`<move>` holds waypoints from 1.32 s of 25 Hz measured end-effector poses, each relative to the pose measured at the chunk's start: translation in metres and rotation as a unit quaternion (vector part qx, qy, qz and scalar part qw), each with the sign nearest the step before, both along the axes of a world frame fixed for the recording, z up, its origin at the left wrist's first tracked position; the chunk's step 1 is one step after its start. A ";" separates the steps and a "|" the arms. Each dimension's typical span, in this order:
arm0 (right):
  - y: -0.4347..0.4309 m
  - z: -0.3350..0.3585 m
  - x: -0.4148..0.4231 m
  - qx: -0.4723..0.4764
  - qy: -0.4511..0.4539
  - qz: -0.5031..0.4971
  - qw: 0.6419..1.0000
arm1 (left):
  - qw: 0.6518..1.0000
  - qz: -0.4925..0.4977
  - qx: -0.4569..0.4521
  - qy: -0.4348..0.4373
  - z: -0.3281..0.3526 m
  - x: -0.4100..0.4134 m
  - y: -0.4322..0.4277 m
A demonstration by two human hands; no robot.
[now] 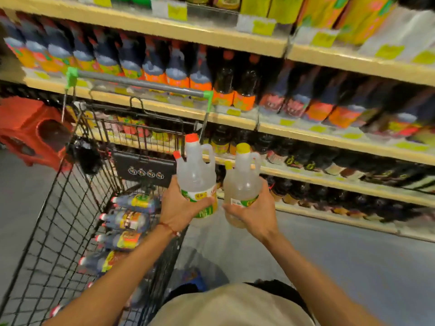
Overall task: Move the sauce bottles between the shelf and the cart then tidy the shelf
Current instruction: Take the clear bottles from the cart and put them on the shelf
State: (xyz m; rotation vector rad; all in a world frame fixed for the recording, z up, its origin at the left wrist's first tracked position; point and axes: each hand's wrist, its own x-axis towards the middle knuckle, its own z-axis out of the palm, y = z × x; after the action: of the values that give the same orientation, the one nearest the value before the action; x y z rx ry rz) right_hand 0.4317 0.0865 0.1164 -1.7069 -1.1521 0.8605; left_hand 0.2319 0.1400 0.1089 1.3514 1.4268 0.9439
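Two clear jugs up in the hands, both upright, side by side, nearly touching. Left hand (pixel 182 205) wraps the base of the red-capped jug (pixel 196 175); right hand (pixel 250 214) wraps the base of the yellow-capped jug (pixel 242 182). Both sit over the gap between the cart (pixel 70 208) on the left and the shelf (pixel 329 137) on the right. Cart basket holds several dark sauce bottles (pixel 128 221) lying on their sides, red caps pointing left. Shelf rows are packed with dark bottles, orange labels on the upper row. Red plastic stool (pixel 28 128) beyond the cart. Frame is motion-blurred, labels unreadable.
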 end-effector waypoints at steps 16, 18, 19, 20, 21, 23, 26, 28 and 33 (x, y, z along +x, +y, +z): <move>-0.206 0.015 0.314 0.078 0.008 -0.248 0.965 | 0.971 -0.237 0.030 -0.021 0.027 0.363 -0.124; -0.227 0.016 0.347 0.086 0.013 -0.277 0.957 | 0.961 -0.274 0.033 -0.029 0.031 0.401 -0.136; -0.236 0.017 0.362 0.090 0.015 -0.289 0.953 | 0.957 -0.287 0.034 -0.030 0.032 0.419 -0.140; -0.244 0.018 0.377 0.094 0.015 -0.300 0.949 | 0.953 -0.300 0.034 -0.031 0.032 0.437 -0.144; -0.252 0.019 0.389 0.094 0.014 -0.308 0.947 | 0.949 -0.313 0.032 -0.033 0.031 0.454 -0.147; -0.264 0.019 0.415 0.094 0.015 -0.326 0.940 | 0.940 -0.339 0.034 -0.031 0.030 0.489 -0.151; -0.278 0.016 0.462 0.096 0.018 -0.368 0.925 | 0.922 -0.384 0.044 -0.030 0.027 0.552 -0.157; -0.284 0.014 0.500 0.093 0.016 -0.389 0.916 | 0.911 -0.409 0.041 -0.035 0.025 0.598 -0.162; -0.294 0.013 0.599 0.080 0.004 -0.421 0.904 | 0.889 -0.456 0.032 -0.027 0.013 0.718 -0.162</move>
State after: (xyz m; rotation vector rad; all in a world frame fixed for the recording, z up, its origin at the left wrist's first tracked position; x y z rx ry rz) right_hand 1.0305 -0.2077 0.1297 -1.8072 -0.3605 0.2176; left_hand 0.9500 -0.0219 0.1218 1.7680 0.5616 0.3832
